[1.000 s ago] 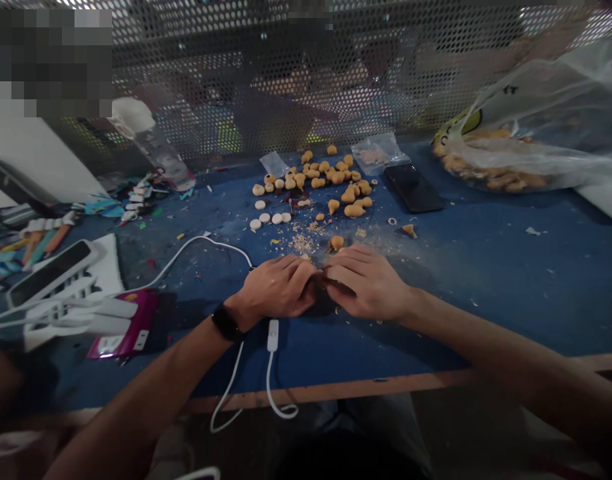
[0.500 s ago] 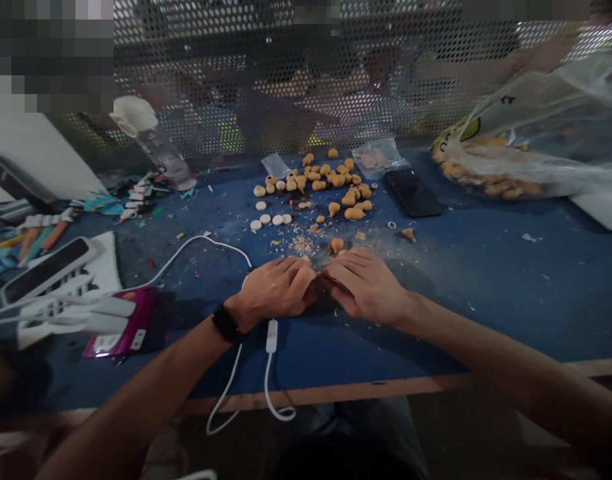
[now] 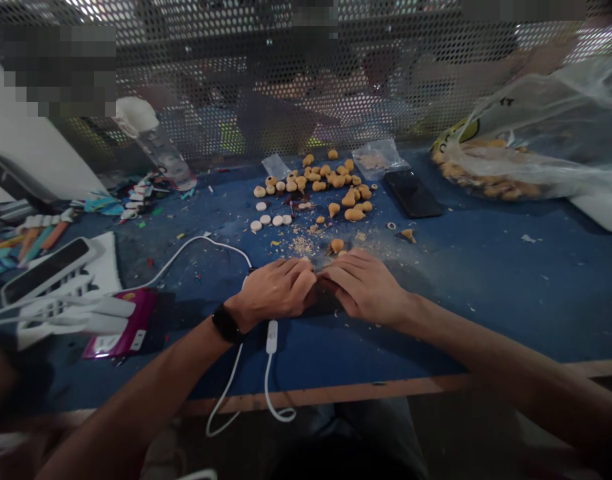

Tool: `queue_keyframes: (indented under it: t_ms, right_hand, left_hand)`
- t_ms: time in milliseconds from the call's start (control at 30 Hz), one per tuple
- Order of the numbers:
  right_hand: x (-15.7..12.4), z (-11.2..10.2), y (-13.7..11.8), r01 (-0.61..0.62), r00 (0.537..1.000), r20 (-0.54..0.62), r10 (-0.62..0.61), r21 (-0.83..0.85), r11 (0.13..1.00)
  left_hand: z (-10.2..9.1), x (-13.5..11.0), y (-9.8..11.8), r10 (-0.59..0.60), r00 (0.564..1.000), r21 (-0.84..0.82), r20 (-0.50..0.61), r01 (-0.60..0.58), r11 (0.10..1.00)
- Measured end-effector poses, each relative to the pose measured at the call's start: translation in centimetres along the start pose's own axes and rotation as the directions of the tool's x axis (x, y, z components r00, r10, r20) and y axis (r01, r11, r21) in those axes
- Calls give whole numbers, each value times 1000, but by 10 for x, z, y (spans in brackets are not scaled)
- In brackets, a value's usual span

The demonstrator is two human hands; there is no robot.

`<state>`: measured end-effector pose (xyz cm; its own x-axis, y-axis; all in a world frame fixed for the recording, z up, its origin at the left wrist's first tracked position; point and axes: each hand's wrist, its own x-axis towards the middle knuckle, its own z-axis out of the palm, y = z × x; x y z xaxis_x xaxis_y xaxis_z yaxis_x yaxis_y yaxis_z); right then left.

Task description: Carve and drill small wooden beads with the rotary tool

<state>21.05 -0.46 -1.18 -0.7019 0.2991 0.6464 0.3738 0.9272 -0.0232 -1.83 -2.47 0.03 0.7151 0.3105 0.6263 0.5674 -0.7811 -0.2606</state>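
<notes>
My left hand (image 3: 281, 287), with a black watch (image 3: 227, 323) on its wrist, is closed with its fingers curled under. Close against its fingertips is my right hand (image 3: 365, 283), also closed in a pinch. What they grip between them is hidden by the fingers. Just beyond the right fingers lies a tan gourd-shaped piece (image 3: 337, 245). Pale crumbs and shavings (image 3: 302, 241) are scattered past the left hand. A white cable with an inline switch (image 3: 271, 337) runs under and beside the left wrist.
Behind the hands are several small gourds (image 3: 336, 177), white discs (image 3: 265, 219), a black phone (image 3: 413, 192) and a small clear bag (image 3: 379, 158). A big plastic bag (image 3: 516, 163) of gourds lies right. A bottle (image 3: 163, 150), power strip (image 3: 46, 270) and magenta box (image 3: 123, 327) are left. Perforated metal screens the back.
Hardly anything differs. Both hands keep the same place and closed pose, with only a tiny shift of the right fingers.
</notes>
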Motion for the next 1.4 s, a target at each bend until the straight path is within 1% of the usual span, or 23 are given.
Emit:
queue_keyframes:
  t_ms: [267, 400, 500, 600, 667, 733, 833, 900, 933, 1000, 1067, 1100, 1133, 1167, 1233, 1300, 1333, 1400]
  right_hand:
    - [0, -2, -1, 27, 1000, -3, -27, -16, 999]
    - [0, -1, -1, 14, 1000, 0, -14, -17, 1000]
    - [1, -1, -1, -16, 1000, -13, 16, 4, 1000]
    - [2, -4, 1, -54, 995, -79, 61, 84, 995]
    - [3, -10, 3, -106, 987, -104, 124, 162, 981]
    - [3, -16, 6, -184, 972, -95, 213, 246, 952]
    - [5, -26, 12, -344, 920, -50, 389, 374, 861]
    - [7, -30, 16, -432, 874, 15, 486, 486, 760]
    - [8, -32, 17, -466, 848, 53, 527, 546, 696]
    - [10, -32, 18, -513, 793, 119, 598, 661, 547]
    - [12, -30, 18, -534, 740, 182, 647, 744, 402]
    - [12, -27, 17, -537, 725, 212, 656, 770, 345]
    - [12, -25, 16, -542, 719, 246, 650, 784, 303]
    - [12, -22, 14, -551, 720, 279, 635, 787, 278]
    - [11, -17, 12, -581, 732, 344, 588, 765, 276]
    - [11, -15, 10, -599, 734, 377, 565, 752, 276]
    - [11, -14, 10, -606, 725, 389, 568, 752, 259]
    - [11, -14, 10, -620, 694, 412, 590, 759, 198]
  left_hand:
    - [0, 0, 0, 16, 1000, 27, -14, -16, 999]
    - [0, -1, -1, 20, 1000, 22, 0, -20, 1000]
    - [-1, -1, -1, 6, 1000, 13, -3, -6, 1000]
    - [-4, 2, 0, -26, 999, -4, -30, 26, 1000]
    - [-7, 4, 0, -47, 998, -10, -39, 47, 999]
    - [-8, 5, 0, -68, 997, 8, -24, 68, 998]
    - [-8, 5, 0, -135, 990, 47, 29, 133, 990]
    - [-8, 5, 2, -201, 978, 25, 58, 200, 979]
    - [-9, 5, 3, -243, 967, -5, 73, 244, 970]
    - [-13, 7, 8, -351, 930, -92, 111, 361, 928]
    - [-18, 12, 14, -441, 883, -220, 159, 467, 857]
    - [-21, 14, 17, -459, 870, -299, 183, 494, 817]
    - [-23, 17, 21, -478, 853, -369, 209, 521, 770]
    - [-24, 19, 24, -483, 846, -427, 226, 532, 732]
    - [-24, 21, 30, -475, 851, -519, 225, 517, 680]
    - [-22, 20, 34, -467, 853, -568, 234, 510, 646]
    - [-20, 19, 35, -466, 852, -579, 239, 510, 636]
    - [-17, 16, 35, -468, 847, -575, 253, 520, 631]
